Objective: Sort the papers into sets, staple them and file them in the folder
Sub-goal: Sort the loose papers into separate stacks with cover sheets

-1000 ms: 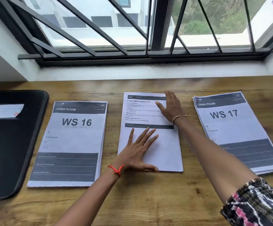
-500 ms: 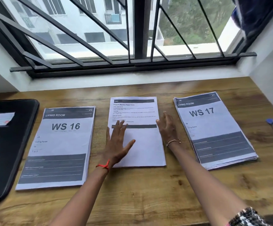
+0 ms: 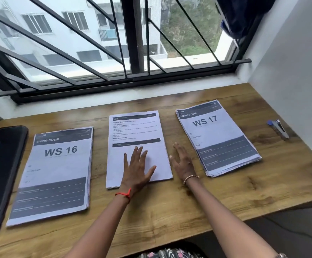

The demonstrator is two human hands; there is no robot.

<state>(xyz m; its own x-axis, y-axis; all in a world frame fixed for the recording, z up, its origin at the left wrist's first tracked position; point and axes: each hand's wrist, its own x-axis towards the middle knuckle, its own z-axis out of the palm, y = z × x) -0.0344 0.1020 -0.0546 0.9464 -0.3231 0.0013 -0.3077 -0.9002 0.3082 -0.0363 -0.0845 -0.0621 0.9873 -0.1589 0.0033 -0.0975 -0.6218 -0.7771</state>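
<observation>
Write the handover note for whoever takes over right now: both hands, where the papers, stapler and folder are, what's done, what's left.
Hands: the left hand is open, flat on the lower half of the middle stack. The right hand is open and holds nothing, over the table beside that stack's right edge; contact unclear.
Papers: the WS 16 stack lies left and the WS 17 stack right, all three apart in a row.
Tools: the folder lies shut at far left, the stapler at far right, no hand on it.
Done: three stacks laid out.
Left: staple each set, then file them.

Wooden table (image 3: 170, 211), paper stacks (image 3: 138, 127), folder (image 3: 0, 174), stapler (image 3: 279, 128)
</observation>
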